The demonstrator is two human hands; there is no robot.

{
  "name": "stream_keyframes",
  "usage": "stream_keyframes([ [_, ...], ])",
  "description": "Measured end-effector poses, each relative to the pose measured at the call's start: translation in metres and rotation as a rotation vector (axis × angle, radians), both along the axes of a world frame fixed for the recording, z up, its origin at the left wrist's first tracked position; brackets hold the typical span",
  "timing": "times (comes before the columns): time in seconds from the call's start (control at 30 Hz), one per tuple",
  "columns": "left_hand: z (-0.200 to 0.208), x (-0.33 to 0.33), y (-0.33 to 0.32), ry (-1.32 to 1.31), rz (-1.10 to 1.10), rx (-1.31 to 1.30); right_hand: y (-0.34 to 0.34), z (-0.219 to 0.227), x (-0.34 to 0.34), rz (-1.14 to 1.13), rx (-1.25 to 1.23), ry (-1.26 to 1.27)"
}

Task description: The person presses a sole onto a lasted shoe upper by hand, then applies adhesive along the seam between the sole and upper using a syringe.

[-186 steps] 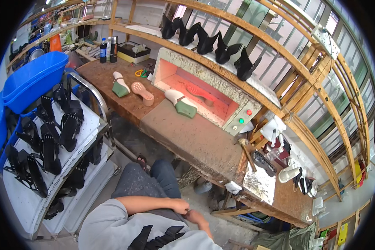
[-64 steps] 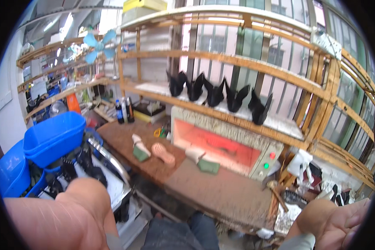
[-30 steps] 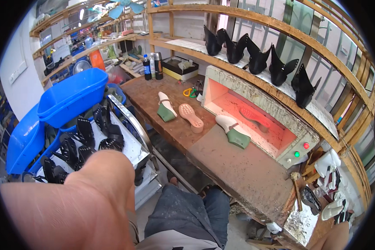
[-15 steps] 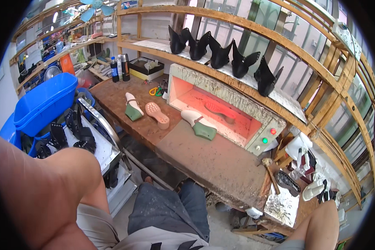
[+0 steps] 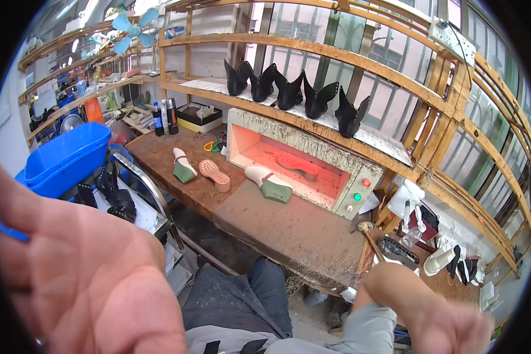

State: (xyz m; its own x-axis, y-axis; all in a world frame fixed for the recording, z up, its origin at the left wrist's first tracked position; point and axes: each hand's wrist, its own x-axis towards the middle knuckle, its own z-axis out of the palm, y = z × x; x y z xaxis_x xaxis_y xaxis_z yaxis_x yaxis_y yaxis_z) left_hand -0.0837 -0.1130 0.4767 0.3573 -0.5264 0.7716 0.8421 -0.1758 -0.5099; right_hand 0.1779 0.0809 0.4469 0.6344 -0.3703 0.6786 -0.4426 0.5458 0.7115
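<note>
A: The counter (image 5: 289,227)?
B: Rough, matt, speckled board. At ten o'clock a glossy blue plastic bin (image 5: 65,156); at twelve, bare wooden shelving (image 5: 312,50) under matt black shoe uppers (image 5: 289,91).

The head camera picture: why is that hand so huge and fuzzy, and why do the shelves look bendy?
Head view: the left hand is very close to the lens, so it looks big and blurred; the right hand is smeared too; the fisheye lens bends the wooden shelves; the heater box glows orange.

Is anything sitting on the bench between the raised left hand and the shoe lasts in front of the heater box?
Nothing on the bench does. The left hand, empty and close to the camera, has bare bench before the shoe lasts; only the cart rail lies lower left.
</note>
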Motion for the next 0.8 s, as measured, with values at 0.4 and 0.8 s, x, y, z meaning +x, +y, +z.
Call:
stream_keyframes([
  [0.4, -0.130, 0.004, 0.036, 0.023, -0.957, -1.812, 0.095, -0.297, -0.229, 0.236, -1.356, -1.186],
  [0.8, -0.234, 0.018, 0.054, 0.037, -1.772, -2.016, 0.119, -0.346, -0.215, -0.212, -1.311, -1.770],
])
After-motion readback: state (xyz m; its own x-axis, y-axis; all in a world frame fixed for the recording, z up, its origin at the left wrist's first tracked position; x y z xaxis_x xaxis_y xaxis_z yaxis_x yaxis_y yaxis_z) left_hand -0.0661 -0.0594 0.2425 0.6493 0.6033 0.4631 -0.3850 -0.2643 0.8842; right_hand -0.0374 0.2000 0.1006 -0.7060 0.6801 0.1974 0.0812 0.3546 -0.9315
